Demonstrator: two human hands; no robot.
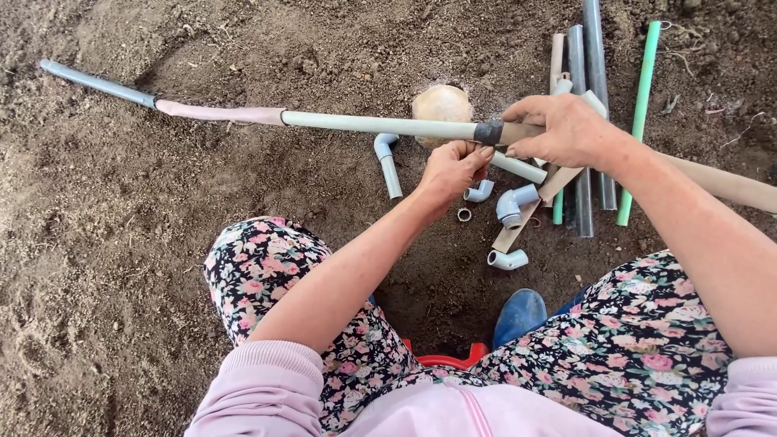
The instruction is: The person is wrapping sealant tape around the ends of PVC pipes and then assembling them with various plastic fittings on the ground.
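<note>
Head view: we sit over bare soil, both hands on a long pipe (372,124) held level above the ground. Our right hand (566,129) wraps the pipe just right of a dark tape band (488,132), fingers curled fast around it. Our left hand (453,168) sits under the band, fingertips pinched against the pipe at the tape's edge.

Step in hand, by our reading: dressing or winding the taped joint. The next move would seem to call for a steady right-hand hold while the left works the tape around.

On the soil beneath lie grey elbow fittings (511,204), a small ring (464,214), a round tan ball (441,105), and a bundle of grey pipes beside a green pipe (639,113). A blue shoe (519,316) shows between the knees.
</note>
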